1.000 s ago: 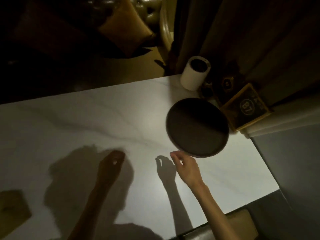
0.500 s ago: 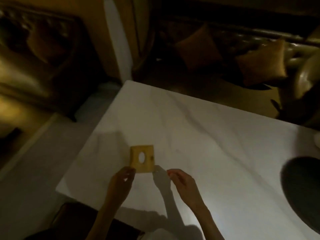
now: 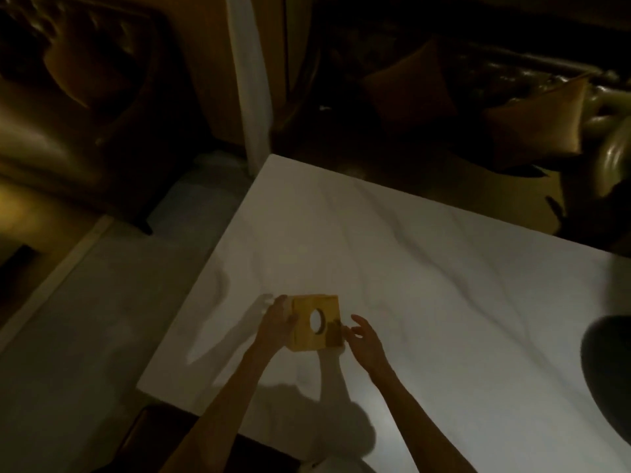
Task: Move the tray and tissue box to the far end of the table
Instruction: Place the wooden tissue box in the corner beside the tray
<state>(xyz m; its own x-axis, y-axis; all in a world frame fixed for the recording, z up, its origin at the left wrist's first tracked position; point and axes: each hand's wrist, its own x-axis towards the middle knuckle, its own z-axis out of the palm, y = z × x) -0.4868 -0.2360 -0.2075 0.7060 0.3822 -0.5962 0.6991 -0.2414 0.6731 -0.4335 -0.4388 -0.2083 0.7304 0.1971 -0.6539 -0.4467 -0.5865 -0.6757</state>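
No readable text; the tissue box (image 3: 316, 322) label seems too blurred

From my feed I see a white marble-look table (image 3: 426, 274) with grey veining spreading out under and beyond the hands. Far ahead of the hands and to their right, two brown cushions (image 3: 536, 121) lean on a dark leather sofa (image 3: 512, 73). Ahead and to the left stands a pale pillar (image 3: 251, 83), with a dark tufted armchair (image 3: 75, 97) further left. The grey floor (image 3: 85, 336) lies left of the hands. Lighting is dim; details blur.
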